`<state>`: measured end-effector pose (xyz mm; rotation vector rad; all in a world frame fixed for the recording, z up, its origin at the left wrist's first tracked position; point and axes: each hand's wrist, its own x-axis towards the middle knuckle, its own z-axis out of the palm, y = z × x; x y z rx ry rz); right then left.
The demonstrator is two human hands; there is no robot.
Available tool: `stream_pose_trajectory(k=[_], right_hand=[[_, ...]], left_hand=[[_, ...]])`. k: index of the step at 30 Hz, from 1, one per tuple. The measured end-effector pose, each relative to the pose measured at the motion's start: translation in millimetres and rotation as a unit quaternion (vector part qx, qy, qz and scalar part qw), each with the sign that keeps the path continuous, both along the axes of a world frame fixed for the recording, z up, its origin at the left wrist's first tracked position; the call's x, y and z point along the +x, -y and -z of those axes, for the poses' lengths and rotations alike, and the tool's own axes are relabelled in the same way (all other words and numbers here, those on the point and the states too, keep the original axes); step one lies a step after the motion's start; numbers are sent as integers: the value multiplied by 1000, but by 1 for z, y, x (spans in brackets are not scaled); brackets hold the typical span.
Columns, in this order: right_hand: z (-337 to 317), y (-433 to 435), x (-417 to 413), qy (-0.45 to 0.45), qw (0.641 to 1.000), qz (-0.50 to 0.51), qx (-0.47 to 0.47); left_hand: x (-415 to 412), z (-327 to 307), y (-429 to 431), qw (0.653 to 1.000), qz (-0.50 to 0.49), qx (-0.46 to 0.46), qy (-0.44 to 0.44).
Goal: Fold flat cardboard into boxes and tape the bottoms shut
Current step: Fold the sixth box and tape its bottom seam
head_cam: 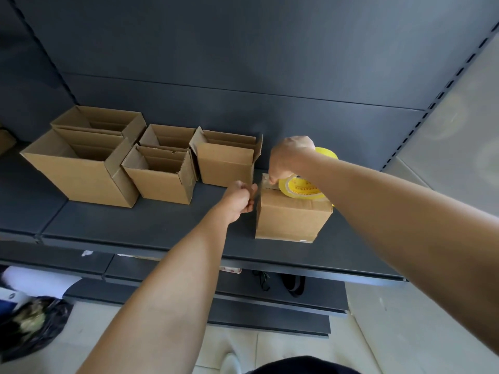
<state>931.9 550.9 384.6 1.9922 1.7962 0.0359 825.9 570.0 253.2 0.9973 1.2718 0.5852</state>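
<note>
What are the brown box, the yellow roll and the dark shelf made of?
The box: brown cardboard, matte, with creased folded edges. The tape roll: shiny yellowish plastic tape, probably wound on a printed yellow core. The shelf: looks like dark grey painted metal, smooth, with slotted uprights, though I can't be sure.

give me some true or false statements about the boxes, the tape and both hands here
1. The right hand holds a yellow tape roll on top of the closed box. True.
2. The closed box has its flaps standing open upward. False: its upper face is shut, and the roll rests on it.
3. Five open boxes stand to its left on the shelf. True.
4. The left hand lies flat on the shelf. False: it is raised at the closed box's upper left edge, where its fingers seem to pinch the tape end.
</note>
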Motion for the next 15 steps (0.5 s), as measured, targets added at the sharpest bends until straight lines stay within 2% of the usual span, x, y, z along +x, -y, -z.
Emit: stream_pose_trajectory(k=[6, 9, 13, 15], right_hand=[[7, -2, -2, -4, 1000, 8, -3], [4, -3, 2, -8, 1000, 17, -6], [1, -3, 5, -4, 1000, 19, 0], [0, -4, 5, -4, 1000, 19, -1]], left_hand=[[8, 12, 4, 998, -42, -39, 8], [11, 8, 4, 997, -61, -37, -22], [14, -5, 1, 990, -64, 36, -120], [18, -18, -2, 985, -43, 92, -138]])
